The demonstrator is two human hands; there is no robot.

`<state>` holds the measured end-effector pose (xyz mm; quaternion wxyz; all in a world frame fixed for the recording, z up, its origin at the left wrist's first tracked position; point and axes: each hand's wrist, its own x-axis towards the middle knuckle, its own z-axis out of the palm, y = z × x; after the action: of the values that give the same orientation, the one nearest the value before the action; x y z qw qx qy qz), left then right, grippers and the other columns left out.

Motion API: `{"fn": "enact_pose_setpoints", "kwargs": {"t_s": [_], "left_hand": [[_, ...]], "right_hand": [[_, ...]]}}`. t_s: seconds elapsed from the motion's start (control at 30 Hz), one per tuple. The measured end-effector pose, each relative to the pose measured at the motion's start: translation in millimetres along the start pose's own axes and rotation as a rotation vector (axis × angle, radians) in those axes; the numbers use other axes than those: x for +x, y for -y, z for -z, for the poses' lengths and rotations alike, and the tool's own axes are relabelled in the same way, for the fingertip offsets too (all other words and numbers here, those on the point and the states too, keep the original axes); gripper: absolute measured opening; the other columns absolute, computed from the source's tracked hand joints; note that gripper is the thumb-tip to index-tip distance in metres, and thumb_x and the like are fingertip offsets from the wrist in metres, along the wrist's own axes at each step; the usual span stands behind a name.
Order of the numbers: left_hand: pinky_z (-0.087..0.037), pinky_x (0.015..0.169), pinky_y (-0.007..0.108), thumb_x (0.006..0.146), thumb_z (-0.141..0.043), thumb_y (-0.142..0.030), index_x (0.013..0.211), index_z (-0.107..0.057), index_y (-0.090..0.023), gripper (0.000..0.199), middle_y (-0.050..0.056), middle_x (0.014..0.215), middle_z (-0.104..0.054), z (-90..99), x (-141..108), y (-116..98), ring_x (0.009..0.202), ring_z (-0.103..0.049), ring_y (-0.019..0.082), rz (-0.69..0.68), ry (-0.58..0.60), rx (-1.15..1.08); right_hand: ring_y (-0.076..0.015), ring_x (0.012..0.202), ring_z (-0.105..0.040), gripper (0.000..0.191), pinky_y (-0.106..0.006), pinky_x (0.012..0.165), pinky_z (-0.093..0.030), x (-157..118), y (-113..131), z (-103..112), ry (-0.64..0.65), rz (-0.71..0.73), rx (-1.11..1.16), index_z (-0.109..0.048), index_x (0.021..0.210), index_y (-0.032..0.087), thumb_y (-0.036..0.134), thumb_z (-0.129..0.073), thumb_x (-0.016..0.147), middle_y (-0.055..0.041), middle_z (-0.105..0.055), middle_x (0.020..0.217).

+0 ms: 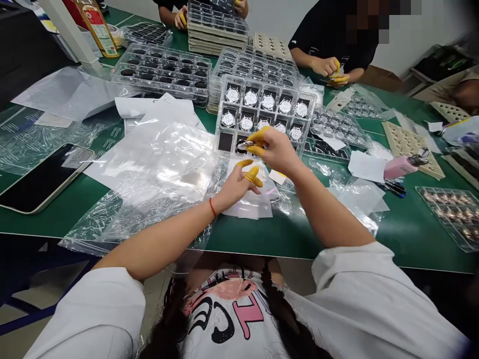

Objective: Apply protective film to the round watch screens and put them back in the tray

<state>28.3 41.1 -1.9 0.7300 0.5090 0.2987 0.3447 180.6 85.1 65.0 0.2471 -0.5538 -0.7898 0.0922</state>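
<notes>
Small shiny metal piece [245, 144] sat pinched in my right fingers [255, 149], just over the lower corner of a clear plastic tray [220, 119] of round watch dials [250, 98]. My left fingers [243, 163], capped in yellow finger cots [253, 174], curled close beneath, and I could not tell whether they held anything. White paper slips [247, 209] lay below them on the green desk [262, 242].
</notes>
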Motion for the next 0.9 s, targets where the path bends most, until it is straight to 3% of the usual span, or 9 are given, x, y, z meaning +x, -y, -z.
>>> {"fn": "enact_pose_setpoints", "kwargs": {"t_s": [0.07, 0.17, 0.37, 0.47, 0.6, 0.7, 0.77, 0.83, 0.9], "left_hand": [[-0.056, 0.077, 0.034, 0.09, -0.055, -0.057, 0.139, -0.029, -0.014, 0.071, 0.001, 0.082, -0.066, -0.5, 0, 1, 0.067, -0.067, 0.013, -0.05, 0.041, -0.051], [-0.057, 0.074, 0.034, 0.083, -0.068, -0.05, 0.141, -0.031, -0.013, 0.078, 0.004, 0.091, -0.065, -3.4, 2, 3, 0.069, -0.064, 0.013, -0.04, 0.088, 0.047], [-0.057, 0.079, 0.036, 0.078, -0.074, -0.032, 0.145, -0.033, -0.021, 0.079, 0.013, 0.132, -0.057, -9.1, 1, 8, 0.086, -0.066, 0.017, -0.054, 0.143, 0.434], [-0.056, 0.081, 0.033, 0.078, -0.073, -0.03, 0.147, -0.03, -0.022, 0.081, 0.013, 0.138, -0.053, -12.6, 1, 8, 0.095, -0.065, 0.019, -0.074, 0.145, 0.43], [-0.054, 0.069, 0.028, 0.079, -0.073, -0.033, 0.142, -0.037, -0.021, 0.074, 0.011, 0.125, -0.058, -14.3, 1, 8, 0.081, -0.062, 0.015, -0.041, 0.154, 0.437], [-0.052, 0.066, 0.028, 0.078, -0.075, -0.034, 0.134, -0.045, -0.024, 0.064, 0.006, 0.112, -0.061, -12.1, 0, 8, 0.075, -0.06, 0.013, -0.029, 0.157, 0.452], [-0.052, 0.065, 0.028, 0.079, -0.074, -0.034, 0.132, -0.047, -0.025, 0.06, 0.003, 0.098, -0.061, -10.3, -3, 8, 0.07, -0.06, 0.013, 0.002, 0.148, 0.44], [-0.053, 0.065, 0.029, 0.078, -0.075, -0.032, 0.13, -0.049, -0.025, 0.059, 0.0, 0.09, -0.06, -9.0, -5, 5, 0.067, -0.06, 0.013, 0.036, 0.122, 0.419], [-0.054, 0.066, 0.029, 0.075, -0.077, -0.028, 0.129, -0.05, -0.026, 0.06, 0.0, 0.094, -0.06, -8.7, -7, 2, 0.069, -0.061, 0.013, 0.06, 0.096, 0.388]], "right_hand": [[-0.018, 0.082, -0.056, 0.02, -0.04, 0.08, -0.048, -32, -11, 12, 0.029, -0.074, 0.272, -0.071, 0.101, 0.023, 0.032, -0.066, 0.084, -0.0044, -0.065, 0.093], [-0.018, 0.088, -0.061, 0.023, -0.041, 0.084, -0.051, -68, -24, 12, 0.141, -0.205, 0.589, -0.069, 0.098, 0.023, 0.038, -0.069, 0.08, -0.0043, -0.067, 0.099], [-0.0137, 0.077, -0.058, 0.023, -0.036, 0.076, -0.053, -91, -31, -6, 0.187, -0.435, 0.852, -0.06, 0.091, 0.021, 0.033, -0.072, 0.076, -0.0004, -0.063, 0.087], [-0.0156, 0.08, -0.058, 0.024, -0.036, 0.076, -0.051, -98, -28, -10, 0.127, -0.331, 0.734, -0.061, 0.097, 0.022, 0.031, -0.071, 0.077, -0.0015, -0.062, 0.09], [-0.0204, 0.094, -0.057, 0.004, -0.04, 0.086, -0.047, -108, -15, -14, -0.089, -0.053, 0.362, -0.066, 0.086, 0.022, 0.023, -0.065, 0.083, -0.0052, -0.065, 0.097], [-0.0191, 0.085, -0.058, 0.005, -0.039, 0.082, -0.046, -110, -18, -7, -0.069, 0.043, 0.284, -0.065, 0.083, 0.023, 0.02, -0.061, 0.085, -0.0038, -0.066, 0.088], [-0.0179, 0.083, -0.059, 0.004, -0.038, 0.081, -0.048, -108, -38, 7, -0.07, -0.141, 0.272, -0.064, 0.088, 0.023, 0.022, -0.061, 0.085, -0.0035, -0.067, 0.089], [-0.0178, 0.082, -0.06, 0.007, -0.038, 0.08, -0.049, -105, -69, 24, -0.114, -0.488, 0.168, -0.062, 0.091, 0.022, 0.021, -0.063, 0.084, -0.0048, -0.065, 0.089], [-0.022, 0.076, -0.057, 0.013, -0.046, 0.079, -0.047, -102, -96, 37, -0.128, -0.671, 0.033, -0.058, 0.081, 0.019, 0.01, -0.064, 0.076, -0.0065, -0.059, 0.074]]}}
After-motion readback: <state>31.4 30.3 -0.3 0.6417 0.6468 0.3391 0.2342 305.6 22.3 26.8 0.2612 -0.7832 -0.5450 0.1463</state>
